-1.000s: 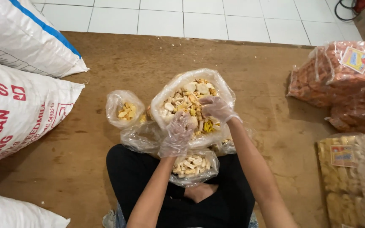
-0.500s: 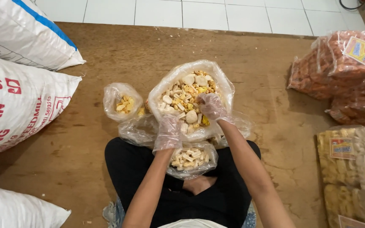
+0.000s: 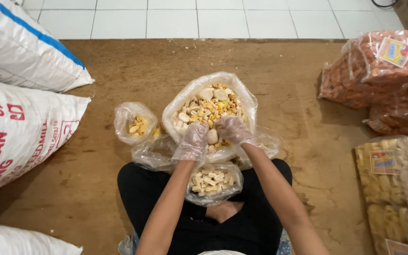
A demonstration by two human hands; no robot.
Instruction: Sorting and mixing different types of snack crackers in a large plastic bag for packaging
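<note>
**A:** What took up most of the view?

**B:** White woven sacks (image 3: 22, 118) were stacked along the left, and bags of orange crackers (image 3: 378, 75) and pale yellow and white crackers (image 3: 397, 189) lay at the right, all on a brown floor mat (image 3: 284, 94). None of them was being touched.

**A:** And the work itself?

**B:** A large clear bag of mixed snacks (image 3: 208, 106) stood open in front of the seated person, well filled with white, tan and yellow pieces. A smaller clear bag (image 3: 212, 182) lay in the lap just below it, holding a modest layer of pale sticks, so I'd judge it only partly filled. Another small bag (image 3: 135, 123) sat just beside the big one on the left with a few yellow pieces in its bottom. Crumpled clear plastic (image 3: 154, 153) lay between them.

**A:** The hands?

**B:** Both wore thin clear gloves. The left hand (image 3: 192, 141) rested at the near rim of the large bag, fingers curled down; I couldn't tell whether it gripped plastic or snacks. The right hand (image 3: 232, 130) was inside the bag's mouth, fingers bunched together on the mix, seemingly closed over some pieces.

**A:** How far along, then?

**B:** Early to middling, by my judgement: the big bag was nearly full, the small ones far from it.
</note>
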